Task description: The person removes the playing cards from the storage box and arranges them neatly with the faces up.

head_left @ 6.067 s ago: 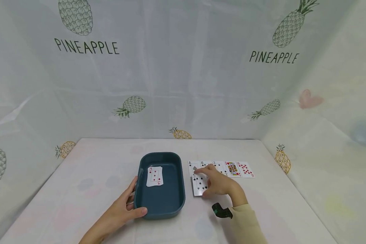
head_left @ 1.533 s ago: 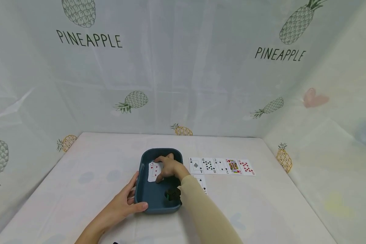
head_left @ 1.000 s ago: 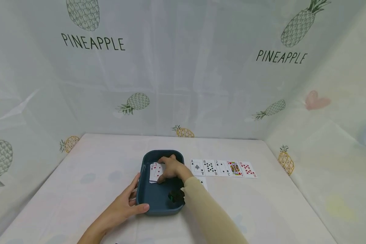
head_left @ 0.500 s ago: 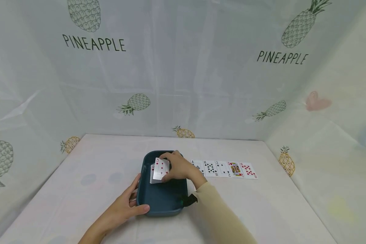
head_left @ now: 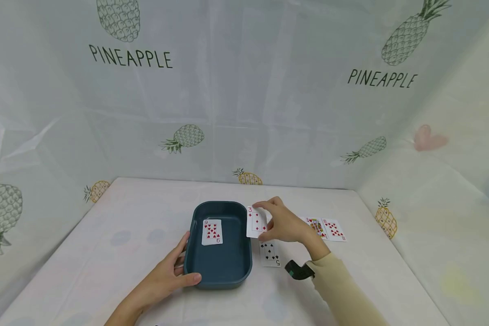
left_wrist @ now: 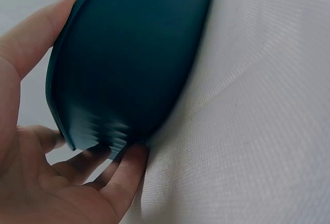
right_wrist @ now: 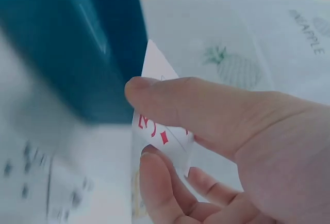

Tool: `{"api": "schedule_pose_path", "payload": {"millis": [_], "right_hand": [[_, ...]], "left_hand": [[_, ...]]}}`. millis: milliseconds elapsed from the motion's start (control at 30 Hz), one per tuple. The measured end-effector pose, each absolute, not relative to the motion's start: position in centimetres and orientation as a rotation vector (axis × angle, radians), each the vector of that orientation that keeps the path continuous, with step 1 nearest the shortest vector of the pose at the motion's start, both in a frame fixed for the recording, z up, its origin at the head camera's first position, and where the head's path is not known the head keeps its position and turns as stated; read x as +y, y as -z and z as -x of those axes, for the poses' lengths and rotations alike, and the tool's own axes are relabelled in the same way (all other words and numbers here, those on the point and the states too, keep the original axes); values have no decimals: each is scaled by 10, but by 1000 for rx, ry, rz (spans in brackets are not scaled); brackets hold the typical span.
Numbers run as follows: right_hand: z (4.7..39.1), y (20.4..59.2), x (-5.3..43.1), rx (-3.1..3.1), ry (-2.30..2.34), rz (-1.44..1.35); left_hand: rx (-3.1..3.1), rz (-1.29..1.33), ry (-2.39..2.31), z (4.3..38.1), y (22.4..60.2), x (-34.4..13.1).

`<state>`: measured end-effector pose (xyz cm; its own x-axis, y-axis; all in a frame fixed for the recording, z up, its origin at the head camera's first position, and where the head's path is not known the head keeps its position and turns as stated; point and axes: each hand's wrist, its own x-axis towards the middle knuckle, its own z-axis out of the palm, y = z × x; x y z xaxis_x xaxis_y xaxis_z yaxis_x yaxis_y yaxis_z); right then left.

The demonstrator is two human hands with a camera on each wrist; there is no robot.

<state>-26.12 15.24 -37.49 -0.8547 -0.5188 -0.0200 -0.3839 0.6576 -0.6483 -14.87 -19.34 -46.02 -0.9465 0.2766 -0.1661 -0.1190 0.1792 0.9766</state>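
Note:
In the head view my right hand (head_left: 287, 222) pinches a three of diamonds playing card (head_left: 256, 222) between thumb and fingers, just past the right rim of a dark blue tray (head_left: 218, 284). The right wrist view has the thumb across this card's face (right_wrist: 154, 61). My left hand (head_left: 168, 274) grips the tray's near left corner, thumb at the rim and fingers along the outer wall. Inside the tray lies a nine of hearts card (head_left: 212, 232), face up. A five of spades card (head_left: 270, 254) lies on the table below my right hand.
Right of my right hand, a king card (head_left: 317, 226) and a ten of hearts card (head_left: 334, 230) lie side by side; the hand hides the row's left part. A pineapple-print sheet (head_left: 244, 99) hangs behind the white-covered table (head_left: 163, 203).
My right hand has lifted the three of diamonds off the pile in the tray and carried it right over the rim, uncovering the nine of hearts. My left hand stays on the tray.

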Motion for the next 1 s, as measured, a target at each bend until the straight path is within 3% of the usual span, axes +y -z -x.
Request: {"api": "schedule_pose_path", "payload": {"millis": [467, 1000], "right_hand": [[250, 413, 234, 2683, 858, 774], [244, 437, 256, 2649, 801, 782]], "left_hand": [[2115, -165, -1838, 144, 461, -199], [2122, -155, -1836, 149, 462, -195]]}}
